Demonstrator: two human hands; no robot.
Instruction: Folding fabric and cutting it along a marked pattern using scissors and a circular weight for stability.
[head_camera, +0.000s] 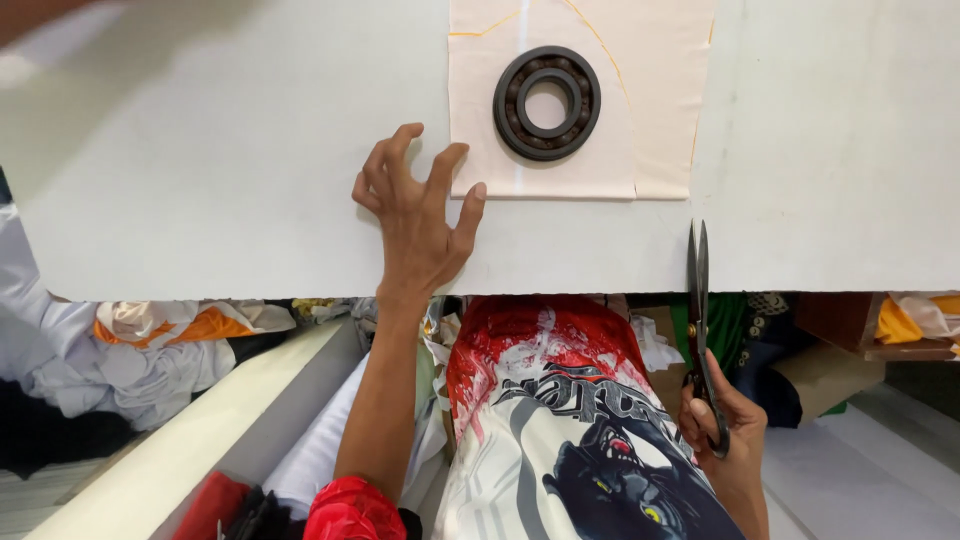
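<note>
Nearest the camera, the right hand (722, 425) gripped closed black scissors (699, 300) at the bench (200, 180) edge, while the left hand's spread fingers (441, 165) pressed beside the thin, limp peach fabric (665, 110), apparently best pinned flat, under 1 heavy-looking bearing ring (547, 102).

I see heaped clothes (150, 350) below the table edge at left, an orange cloth (897, 322) at right, a printed shirt (560, 430).
</note>
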